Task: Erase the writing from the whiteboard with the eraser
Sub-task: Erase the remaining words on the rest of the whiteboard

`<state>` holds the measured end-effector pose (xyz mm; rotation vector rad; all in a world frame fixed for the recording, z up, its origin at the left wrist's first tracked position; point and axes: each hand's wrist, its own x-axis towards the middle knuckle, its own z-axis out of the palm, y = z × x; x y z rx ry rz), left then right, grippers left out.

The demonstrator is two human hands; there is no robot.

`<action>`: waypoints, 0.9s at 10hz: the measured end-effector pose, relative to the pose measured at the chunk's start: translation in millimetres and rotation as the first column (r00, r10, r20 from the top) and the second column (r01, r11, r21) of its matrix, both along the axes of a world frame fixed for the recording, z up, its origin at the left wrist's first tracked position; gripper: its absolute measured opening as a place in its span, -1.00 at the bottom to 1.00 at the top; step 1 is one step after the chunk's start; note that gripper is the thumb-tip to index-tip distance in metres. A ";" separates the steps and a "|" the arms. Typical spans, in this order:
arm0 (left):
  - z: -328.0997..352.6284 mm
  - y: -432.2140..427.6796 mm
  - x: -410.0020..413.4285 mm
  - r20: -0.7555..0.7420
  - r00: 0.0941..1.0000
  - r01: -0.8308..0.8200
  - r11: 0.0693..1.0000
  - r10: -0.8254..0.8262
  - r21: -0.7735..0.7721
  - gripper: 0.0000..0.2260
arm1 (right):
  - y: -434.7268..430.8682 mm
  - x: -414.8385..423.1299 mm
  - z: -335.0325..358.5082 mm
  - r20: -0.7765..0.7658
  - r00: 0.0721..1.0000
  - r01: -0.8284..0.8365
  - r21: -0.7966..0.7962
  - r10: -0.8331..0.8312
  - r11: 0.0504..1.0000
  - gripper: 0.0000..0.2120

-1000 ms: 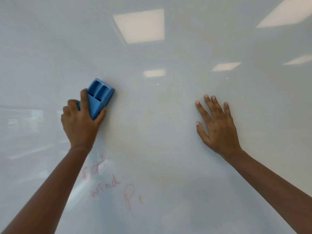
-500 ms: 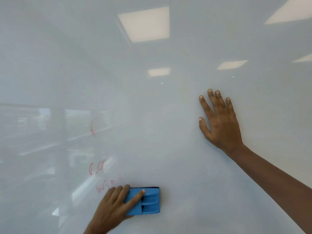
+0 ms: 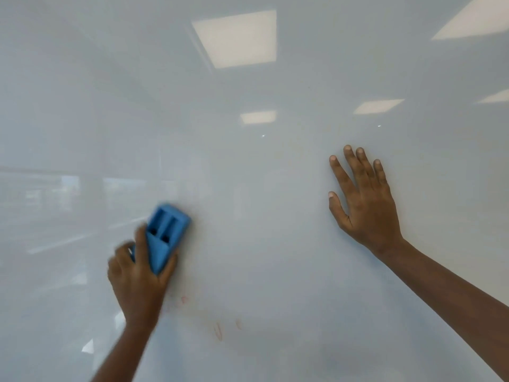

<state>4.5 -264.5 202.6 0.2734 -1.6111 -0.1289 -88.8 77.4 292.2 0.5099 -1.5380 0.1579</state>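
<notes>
We see our left hand point(image 3: 137, 274) wrapped around the lower end of the blue eraser point(image 3: 165, 237), thumb on one side and fingers curled over the other, pressing it against the whiteboard point(image 3: 261, 202). The eraser is tilted, its upper end leaning right, and sits left of centre in the lower half of the view; it and the hand are blurred. Our right hand point(image 3: 366, 205) lies flat on the board well to the right, fingers spread and pointing up, holding nothing. Between the two hands the board is bare. Faint red marks point(image 3: 219, 330) lie below and to the right of the eraser, with a fainter red smudge point(image 3: 179, 301) just beside the left wrist. No edge or frame of the board shows anywhere; its surface fills the view on every side. Ceiling lights point(image 3: 237, 37) reflect in the upper part, and a window-like reflection lies at far left.
</notes>
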 end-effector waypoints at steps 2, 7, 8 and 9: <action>-141.7 59.1 -2.7 0.283 0.958 0.154 0.918 -0.048 -0.365 -0.69 | 0.1 1.1 -0.4 0.013 1.000 0.006 -0.001 -0.006 1.000 -0.50; 32.0 0.0 -2.4 -0.061 0.998 0.027 0.992 -0.020 0.121 -0.43 | -0.2 1.6 -0.5 0.004 1.000 -0.010 -0.004 0.010 1.000 -0.50; -31.8 8.5 -3.2 0.025 0.999 0.042 0.999 -0.042 0.020 -0.46 | -0.3 0.8 -0.9 -0.002 1.000 -0.014 -0.007 0.014 1.000 -0.50; -95.3 19.1 0.9 0.138 0.988 0.082 0.995 -0.074 -0.057 -0.47 | -0.8 0.5 -1.8 -0.003 1.000 -0.011 -0.007 0.011 1.000 -0.51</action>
